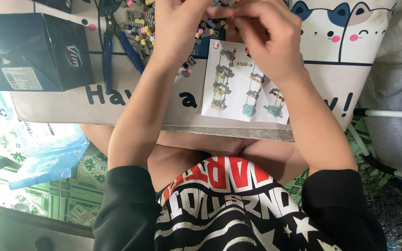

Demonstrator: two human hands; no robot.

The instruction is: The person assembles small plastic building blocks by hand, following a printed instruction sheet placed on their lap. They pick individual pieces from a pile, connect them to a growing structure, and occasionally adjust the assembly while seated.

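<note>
Fingers (231, 11) of both hands pinch together at the far edge of the cream, cat-printed surface (70, 104), closed on something too small to make out, likely one of the tiny grey, yellow and pink building bricks (140, 25) scattered just beside them. The left hand (177, 28) and right hand (266, 39) meet fingertip to fingertip above the white illustrated instruction sheet (238, 83), kept within easy view. Both forearms reach forward from the near edge, wrists raised; blue-handled pliers (115, 44) and a dark blue cardboard box (33, 51) sit at the left.

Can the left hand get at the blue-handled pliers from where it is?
Probably yes. The pliers lie bare on the table just beside the left hand, which is up with the right hand over the small bricks; nothing lies between.
</note>
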